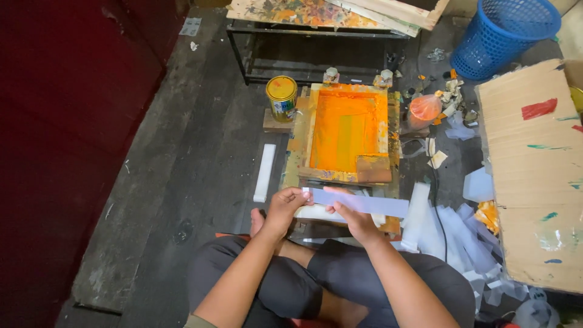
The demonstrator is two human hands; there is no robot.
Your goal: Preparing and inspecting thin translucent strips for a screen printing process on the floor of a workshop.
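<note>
I sit cross-legged on a dark wooden floor. My left hand [285, 203] pinches the left end of a long pale blue strip [376, 205]. My right hand [355, 220] grips the same strip near its middle, fingers over its lower edge. The strip is held flat in front of me, just above a wooden screen-printing frame [349, 130] whose mesh is covered in orange ink. A wooden squeegee block [373, 169] rests at the frame's near right corner.
A yellow-lidded tin [282, 97] stands left of the frame, a white strip [265, 172] lies on the floor. Loose pale strips [455, 234] pile at right beside a paint-marked cardboard sheet [534, 176]. A blue basket [504, 33] and a metal-legged table [316, 27] stand behind.
</note>
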